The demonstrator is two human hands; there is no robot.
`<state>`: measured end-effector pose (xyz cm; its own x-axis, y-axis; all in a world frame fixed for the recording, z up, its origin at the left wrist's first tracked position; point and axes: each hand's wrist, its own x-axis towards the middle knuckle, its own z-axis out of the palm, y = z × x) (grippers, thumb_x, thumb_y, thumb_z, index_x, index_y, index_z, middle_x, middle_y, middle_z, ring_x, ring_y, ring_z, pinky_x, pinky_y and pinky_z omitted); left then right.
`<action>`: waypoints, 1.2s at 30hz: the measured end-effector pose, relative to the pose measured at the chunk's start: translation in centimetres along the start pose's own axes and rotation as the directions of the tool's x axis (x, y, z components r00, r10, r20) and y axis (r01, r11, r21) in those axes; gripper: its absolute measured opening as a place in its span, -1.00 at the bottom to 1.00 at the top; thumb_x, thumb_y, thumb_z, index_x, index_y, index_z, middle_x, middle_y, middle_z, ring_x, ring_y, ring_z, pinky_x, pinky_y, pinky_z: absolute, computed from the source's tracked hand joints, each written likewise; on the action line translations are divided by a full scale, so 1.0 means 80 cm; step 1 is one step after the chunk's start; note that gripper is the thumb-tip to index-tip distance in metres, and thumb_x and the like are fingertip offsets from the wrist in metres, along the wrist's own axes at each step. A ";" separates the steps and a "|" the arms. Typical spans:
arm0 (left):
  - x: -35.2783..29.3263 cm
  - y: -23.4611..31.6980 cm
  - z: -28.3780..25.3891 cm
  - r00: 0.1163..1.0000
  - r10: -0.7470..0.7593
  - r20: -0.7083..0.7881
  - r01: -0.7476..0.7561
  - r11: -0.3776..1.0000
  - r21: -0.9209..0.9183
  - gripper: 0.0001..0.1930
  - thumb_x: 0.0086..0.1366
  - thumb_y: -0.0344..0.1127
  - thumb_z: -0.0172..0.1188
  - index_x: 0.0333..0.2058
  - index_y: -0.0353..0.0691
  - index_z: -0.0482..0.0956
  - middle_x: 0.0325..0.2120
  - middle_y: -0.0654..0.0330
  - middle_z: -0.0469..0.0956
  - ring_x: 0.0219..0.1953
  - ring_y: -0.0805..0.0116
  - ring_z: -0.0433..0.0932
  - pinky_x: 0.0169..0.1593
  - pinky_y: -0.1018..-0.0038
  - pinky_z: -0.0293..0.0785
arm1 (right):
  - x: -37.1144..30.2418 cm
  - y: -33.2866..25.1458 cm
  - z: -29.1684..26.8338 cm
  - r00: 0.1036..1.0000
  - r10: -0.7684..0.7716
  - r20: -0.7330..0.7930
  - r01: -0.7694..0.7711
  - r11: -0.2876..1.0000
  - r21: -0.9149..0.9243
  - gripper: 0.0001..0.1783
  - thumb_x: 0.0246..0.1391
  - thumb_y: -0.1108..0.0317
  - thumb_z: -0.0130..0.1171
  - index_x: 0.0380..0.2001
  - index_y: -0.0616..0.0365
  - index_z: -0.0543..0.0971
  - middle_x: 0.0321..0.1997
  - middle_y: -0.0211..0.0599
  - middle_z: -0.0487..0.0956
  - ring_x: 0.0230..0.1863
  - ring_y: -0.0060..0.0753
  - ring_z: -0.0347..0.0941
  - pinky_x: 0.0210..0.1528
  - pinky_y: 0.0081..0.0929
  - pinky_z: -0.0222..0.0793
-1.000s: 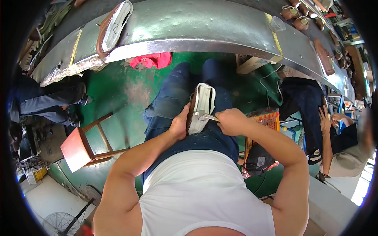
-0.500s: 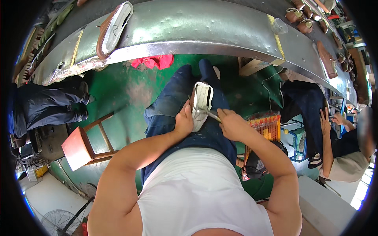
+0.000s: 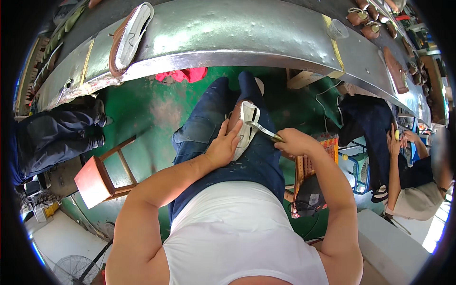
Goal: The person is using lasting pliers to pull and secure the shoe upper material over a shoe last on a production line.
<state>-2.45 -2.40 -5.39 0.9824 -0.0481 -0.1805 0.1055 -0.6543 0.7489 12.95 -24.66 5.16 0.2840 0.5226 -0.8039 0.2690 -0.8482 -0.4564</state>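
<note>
Lying lengthwise over dark-blue trousers (image 3: 198,130), pale side up: brown-and-white shoe (image 3: 246,137). Left hand (image 3: 221,148) laid on its left side, fingers spread. Right hand (image 3: 295,141) wrapped round the handle of a hammer (image 3: 267,132), probably; its head, by the shoe's right edge, shows too small to be sure. Shoe likely light, upper pliable, bottom stiffer; may skid on cloth. Best hold: firm sides, mid-length.

Brown shoe (image 3: 245,137) lies white side up; metal tool (image 3: 265,131) slants over it.
</note>
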 end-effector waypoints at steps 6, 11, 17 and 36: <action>0.010 0.016 -0.019 0.985 -0.048 0.164 0.036 0.996 0.080 -0.44 0.46 -0.13 -0.12 0.40 0.17 0.05 0.32 -0.51 -0.09 -0.12 -0.47 0.52 0.07 0.06 0.50 | 0.050 -0.008 0.051 0.840 -0.212 -0.500 0.209 0.976 -0.062 -0.53 0.29 0.03 0.01 -0.28 0.34 0.52 -0.31 0.16 0.60 -0.22 0.19 0.55 -0.14 -0.03 0.44; 0.002 0.018 -0.032 0.963 -0.091 0.253 0.067 0.993 0.101 -0.39 0.45 -0.13 -0.08 0.42 0.12 0.00 0.33 -0.45 -0.06 0.01 -0.43 0.47 0.17 0.11 0.42 | 0.047 -0.013 0.050 0.905 -0.116 -0.409 0.082 0.992 -0.099 -0.48 0.32 0.00 -0.04 -0.27 0.35 0.53 -0.29 0.20 0.60 -0.16 0.23 0.54 -0.05 0.01 0.42; -0.005 -0.001 -0.026 0.965 -0.233 0.119 0.257 0.930 -0.264 -0.15 0.36 -0.09 0.12 0.37 -0.51 -0.11 0.29 -0.33 0.18 0.33 -0.12 0.24 0.35 0.32 0.17 | 0.024 -0.020 0.047 0.909 -0.144 -0.391 0.174 0.984 0.042 -0.45 0.32 -0.02 -0.06 -0.27 0.38 0.53 -0.28 0.26 0.58 -0.15 0.30 0.52 -0.06 0.01 0.40; 0.057 0.109 -0.187 0.947 0.277 -0.163 -0.321 0.814 -0.485 0.00 -0.02 -0.68 0.38 0.38 -0.13 0.07 0.07 0.09 0.37 0.02 0.32 0.52 0.10 0.38 0.45 | 0.017 0.049 0.104 0.787 0.095 -0.610 0.371 0.717 0.590 -0.71 0.19 0.18 0.16 -0.25 0.22 0.51 -0.48 -0.28 0.59 -0.50 -0.42 0.51 -0.41 -0.41 0.41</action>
<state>5.28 2.97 9.81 0.9847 -0.1038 0.1399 -0.1547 -0.1513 0.9763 6.77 -27.95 -0.90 0.8102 0.3838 -0.4430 -0.2451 -0.4647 -0.8509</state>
